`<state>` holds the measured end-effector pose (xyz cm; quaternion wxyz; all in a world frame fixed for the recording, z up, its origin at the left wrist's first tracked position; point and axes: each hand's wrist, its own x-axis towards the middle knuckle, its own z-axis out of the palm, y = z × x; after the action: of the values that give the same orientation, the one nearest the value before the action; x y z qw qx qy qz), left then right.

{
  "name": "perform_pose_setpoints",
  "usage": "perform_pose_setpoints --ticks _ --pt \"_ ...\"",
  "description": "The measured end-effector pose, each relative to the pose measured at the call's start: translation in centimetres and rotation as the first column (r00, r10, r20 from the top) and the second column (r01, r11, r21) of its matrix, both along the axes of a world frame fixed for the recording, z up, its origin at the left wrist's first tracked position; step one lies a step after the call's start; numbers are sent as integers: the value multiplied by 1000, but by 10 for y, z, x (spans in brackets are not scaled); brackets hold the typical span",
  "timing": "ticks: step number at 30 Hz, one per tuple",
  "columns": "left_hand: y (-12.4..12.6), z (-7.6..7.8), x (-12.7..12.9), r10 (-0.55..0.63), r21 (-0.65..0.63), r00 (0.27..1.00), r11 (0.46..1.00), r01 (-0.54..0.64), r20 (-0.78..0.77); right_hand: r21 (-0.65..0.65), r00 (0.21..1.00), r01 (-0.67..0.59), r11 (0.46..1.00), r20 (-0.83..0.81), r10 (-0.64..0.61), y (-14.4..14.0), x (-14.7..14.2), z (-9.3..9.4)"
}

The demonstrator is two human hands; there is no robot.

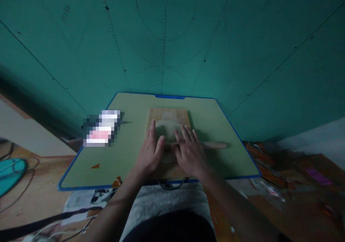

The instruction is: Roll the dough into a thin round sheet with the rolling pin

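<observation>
Both hands, left hand (151,152) and right hand (190,152), are pressing flat, fingers spread wide, on the rolling pin (215,145) over dough (165,129) centred on the wooden board (168,113); even pressure seems best.

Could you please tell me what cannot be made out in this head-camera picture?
- Middle of the rolling pin: hidden under the left hand and right hand.
- Object at the green board's left side: pixelated out.
- Dough on the wooden board: dim and blurred, outline unclear.
</observation>
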<state>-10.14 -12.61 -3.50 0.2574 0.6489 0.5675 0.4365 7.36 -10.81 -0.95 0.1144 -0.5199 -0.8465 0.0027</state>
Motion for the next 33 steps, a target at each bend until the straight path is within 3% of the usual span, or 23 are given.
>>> perform_pose_setpoints --ticks 3,6,8,10,13,16,18,20,22,24,26,29,30,33 --pt "0 -1 0 0 1 1000 1000 0 16 -6 1000 -16 1000 4 16 6 1 -1" --pt "0 -1 0 30 -16 1000 999 -30 2 -87 999 35 996 39 -32 64 -9 8" --pt "1 1 1 34 -19 999 999 -35 -17 -144 996 -1 990 91 14 101 -15 17" --pt "0 3 1 27 -23 999 999 -28 -36 -168 994 -6 986 108 25 112 -17 21" --pt "-1 4 1 35 -34 999 999 -36 -12 -124 998 32 992 51 -26 72 -12 13" --pt "-2 2 -1 56 -18 996 998 -55 67 -21 998 -71 997 -2 70 11 -2 0" --pt "-2 1 -1 57 -8 994 998 -57 89 15 995 -102 995 -14 102 -3 2 -4" --pt "-2 0 -1 50 -4 996 999 -49 78 9 996 -89 996 -16 89 17 0 -2" --pt "-1 1 -1 57 -21 997 998 -56 55 -25 998 -58 998 14 58 61 -5 4" --pt "-1 3 0 72 -63 997 996 -70 27 -63 988 -108 992 106 114 106 -11 13" --pt "-1 4 1 94 -99 996 991 -93 1 -72 977 -134 988 160 144 131 -15 20" --pt "0 4 2 116 -100 993 988 -116 -13 -88 989 -72 993 121 83 108 -15 18" --pt "0 4 2 118 -90 993 989 -118 -8 -82 996 -39 996 80 46 88 -13 15" --pt "-1 5 2 106 -58 994 993 -104 33 -26 995 -94 995 16 95 13 -5 4"
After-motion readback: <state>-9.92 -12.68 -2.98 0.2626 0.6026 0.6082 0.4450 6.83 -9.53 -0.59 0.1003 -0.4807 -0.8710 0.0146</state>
